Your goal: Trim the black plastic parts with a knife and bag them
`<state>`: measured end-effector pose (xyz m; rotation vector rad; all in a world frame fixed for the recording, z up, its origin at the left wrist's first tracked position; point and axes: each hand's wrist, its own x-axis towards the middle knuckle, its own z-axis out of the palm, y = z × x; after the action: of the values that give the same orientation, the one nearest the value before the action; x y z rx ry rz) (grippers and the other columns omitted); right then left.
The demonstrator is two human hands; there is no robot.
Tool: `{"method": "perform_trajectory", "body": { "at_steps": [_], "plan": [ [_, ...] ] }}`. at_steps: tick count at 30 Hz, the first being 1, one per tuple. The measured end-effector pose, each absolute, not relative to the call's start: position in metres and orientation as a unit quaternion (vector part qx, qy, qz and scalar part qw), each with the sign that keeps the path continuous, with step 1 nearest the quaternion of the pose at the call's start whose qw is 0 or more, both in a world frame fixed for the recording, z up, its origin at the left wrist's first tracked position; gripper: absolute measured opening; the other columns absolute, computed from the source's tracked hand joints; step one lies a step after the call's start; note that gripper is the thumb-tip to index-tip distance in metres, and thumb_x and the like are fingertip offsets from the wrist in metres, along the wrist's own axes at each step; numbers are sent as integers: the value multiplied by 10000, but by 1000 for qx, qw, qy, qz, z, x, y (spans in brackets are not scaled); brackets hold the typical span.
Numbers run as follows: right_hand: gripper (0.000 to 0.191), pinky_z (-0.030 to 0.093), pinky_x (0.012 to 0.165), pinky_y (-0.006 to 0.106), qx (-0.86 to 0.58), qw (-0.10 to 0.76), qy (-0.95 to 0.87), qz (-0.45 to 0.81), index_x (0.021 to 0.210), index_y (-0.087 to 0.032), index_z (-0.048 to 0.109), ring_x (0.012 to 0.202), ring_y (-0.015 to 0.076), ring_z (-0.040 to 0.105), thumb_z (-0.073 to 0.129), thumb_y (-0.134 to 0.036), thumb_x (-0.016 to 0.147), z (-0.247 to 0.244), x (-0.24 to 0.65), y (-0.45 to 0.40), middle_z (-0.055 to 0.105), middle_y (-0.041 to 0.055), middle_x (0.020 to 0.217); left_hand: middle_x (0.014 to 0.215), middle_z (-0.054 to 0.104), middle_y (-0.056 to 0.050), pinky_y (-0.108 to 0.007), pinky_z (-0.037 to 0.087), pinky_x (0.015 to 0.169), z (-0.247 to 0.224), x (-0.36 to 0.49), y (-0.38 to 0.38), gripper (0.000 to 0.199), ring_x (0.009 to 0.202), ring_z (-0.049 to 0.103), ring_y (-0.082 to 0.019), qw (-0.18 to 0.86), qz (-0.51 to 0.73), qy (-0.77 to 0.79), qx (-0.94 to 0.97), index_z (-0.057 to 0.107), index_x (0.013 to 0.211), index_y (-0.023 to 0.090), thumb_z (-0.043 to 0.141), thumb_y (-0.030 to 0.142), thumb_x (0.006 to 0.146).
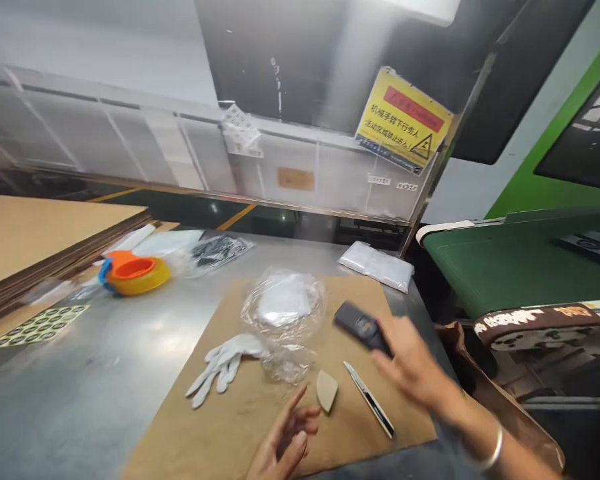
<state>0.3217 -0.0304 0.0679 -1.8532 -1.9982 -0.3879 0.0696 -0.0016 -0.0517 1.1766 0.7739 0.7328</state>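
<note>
My right hand (pixel 405 360) grips one end of a black oblong object (pixel 357 322), slightly blurred, above the brown cardboard sheet (pixel 360 293); its exact kind I cannot make out. Low over the same sheet is my left hand (pixel 287 433), palm turned inward, fingers apart and loosely bent around nothing. Just right of its fingertips lies a small beige wedge-shaped piece (pixel 327 391). A utility knife (pixel 370 400) rests diagonally below my right hand. Farther back sits a clear plastic bag (pixel 285 303) with something white inside, and left of it lies a white glove (pixel 227 363).
Orange and yellow tape rings (pixel 137 270), a sticker sheet (pixel 40 327) and stacked boards (pixel 45 240) occupy the left side. A white packet (pixel 377 265) lies at the back right. Beyond the table's right edge runs a green conveyor (pixel 510 267). A warning sign (pixel 405 120) hangs behind.
</note>
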Motion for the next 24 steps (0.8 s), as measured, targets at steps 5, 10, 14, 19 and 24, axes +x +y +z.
{"method": "perform_trajectory", "body": {
  "at_steps": [5,10,14,19,24],
  "plan": [
    [529,514,792,329,-511,292,-808,-14,1223,-103,493,945,244,590,430,-484,862,-13,202,-44,643,140,1032,1126,629,-86,-400,441,934,-34,69,-1,679,1075,571,-257,757,436,366,321,312,1372,255,506,534,784],
    [316,465,839,477,-703,287,-650,15,1084,-168,593,984,292,551,434,-362,891,-69,206,-12,603,156,1044,910,645,-63,-364,467,856,-45,35,-4,513,852,610,-220,675,466,373,433,532,1201,177,610,292,707],
    [290,491,789,470,-682,289,-670,50,1063,-147,600,908,277,575,424,-304,894,-83,212,-7,618,152,967,845,649,-68,-328,476,785,-60,11,-7,501,766,593,-191,592,439,356,574,580,1179,170,558,146,679],
    [400,486,877,366,-556,354,-738,143,1293,-180,417,1095,225,508,447,-280,906,-11,195,-34,539,132,1186,1037,657,-95,-349,453,829,-48,2,-7,512,881,600,-236,506,401,355,676,612,1135,212,553,65,649],
    [460,483,826,379,-325,346,-864,168,1331,-127,394,1038,238,486,464,-159,877,45,173,-40,553,155,1097,717,634,-72,-298,450,683,-32,2,-10,155,682,579,-201,564,358,299,681,676,802,182,527,186,763]
  ]
}}
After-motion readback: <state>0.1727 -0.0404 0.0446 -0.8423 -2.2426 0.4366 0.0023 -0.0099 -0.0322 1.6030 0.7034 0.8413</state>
